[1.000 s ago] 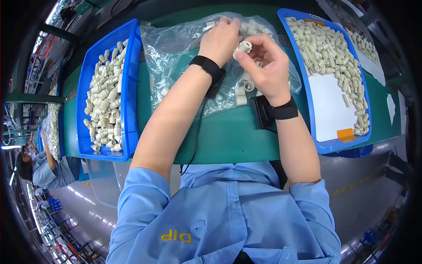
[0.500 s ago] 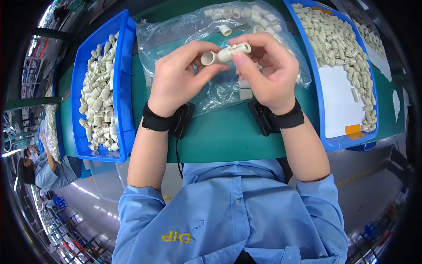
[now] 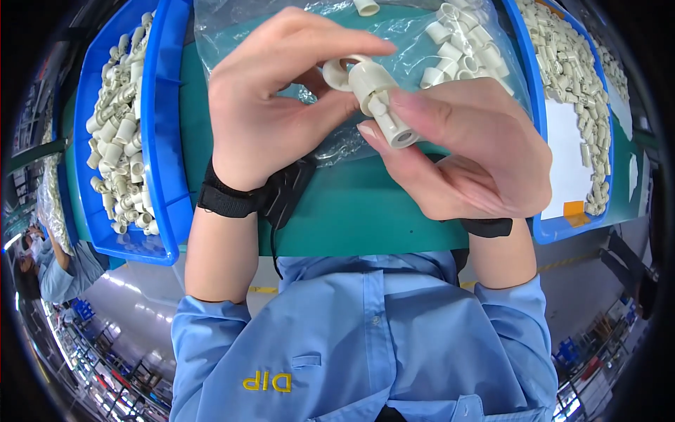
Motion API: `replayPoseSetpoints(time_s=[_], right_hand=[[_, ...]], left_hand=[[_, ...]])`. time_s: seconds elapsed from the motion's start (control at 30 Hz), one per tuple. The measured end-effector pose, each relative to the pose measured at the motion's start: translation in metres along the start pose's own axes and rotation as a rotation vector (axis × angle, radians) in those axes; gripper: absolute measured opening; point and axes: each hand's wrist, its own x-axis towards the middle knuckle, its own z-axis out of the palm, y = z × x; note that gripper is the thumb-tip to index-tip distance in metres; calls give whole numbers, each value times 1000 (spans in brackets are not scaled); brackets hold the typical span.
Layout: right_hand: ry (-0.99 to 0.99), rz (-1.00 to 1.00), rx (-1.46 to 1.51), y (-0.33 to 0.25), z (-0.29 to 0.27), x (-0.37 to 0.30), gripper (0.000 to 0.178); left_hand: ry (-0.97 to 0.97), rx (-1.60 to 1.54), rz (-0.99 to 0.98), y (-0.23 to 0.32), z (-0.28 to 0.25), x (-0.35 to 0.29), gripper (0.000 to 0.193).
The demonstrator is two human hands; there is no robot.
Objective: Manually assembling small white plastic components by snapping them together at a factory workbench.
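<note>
In front of me, my left hand (image 3: 271,91) curls its thumb and index finger around a short off-white plastic sleeve (image 3: 336,74). My right hand (image 3: 471,151) pinches a narrower off-white plastic fitting (image 3: 395,128) between thumb and fingers; its round end has a small grey centre. A wider off-white collar (image 3: 370,81) sits around the fitting's far end, touching or right beside the sleeve; I cannot tell which. My left index finger stretches above the collar, and my left thumb tip lies close to it. Both parts are held tilted above a clear plastic bag (image 3: 330,149).
Loose sleeves (image 3: 467,53) lie on the bag, with a single sleeve (image 3: 365,7) at the far edge. To the left stands a blue bin (image 3: 163,133) full of white parts. A blue tray (image 3: 540,224) at right holds many fittings and white paper (image 3: 562,169). Green mat (image 3: 351,218) lies underneath.
Both hands have come nearer and look larger. My right hand has turned, tipping the fitting's free end down toward me. The sleeve in my left hand has also rotated.
</note>
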Motion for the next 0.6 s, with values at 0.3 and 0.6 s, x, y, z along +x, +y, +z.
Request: replayPoseSetpoints(time_s=[0.3, 0.6], right_hand=[[-12, 47, 62, 1, 4, -6, 42], [-104, -3, -25, -2, -3, 12, 40]], left_hand=[[318, -199, 717, -24, 22, 16, 28], [125, -300, -255, 10, 10, -6, 33]])
